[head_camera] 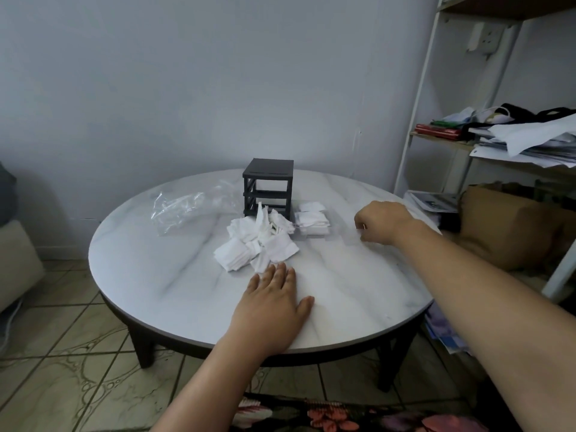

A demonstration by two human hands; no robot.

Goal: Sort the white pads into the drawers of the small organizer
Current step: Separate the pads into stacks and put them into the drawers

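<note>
1. Floral cloth (336, 417) sat closest to me, below the desk (193, 307) rim.
2. My left hand (274, 302) lay flat, fingers straight, at the near edge of the heaped white pads (258, 241).
3. I judged the pads to be light, soft and easily crumpled, best pinched by one edge.
4. My right hand (381, 221) was curled; I could not tell whether it held anything.
5. Farther off, a clear drawer (311, 224) held some pads beside the organizer (268, 188).

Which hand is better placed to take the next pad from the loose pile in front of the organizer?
Probably left. The left hand lies flat on the table, fingertips right at the pile of white pads. The right hand is curled farther right, beyond the clear drawer of pads.
</note>
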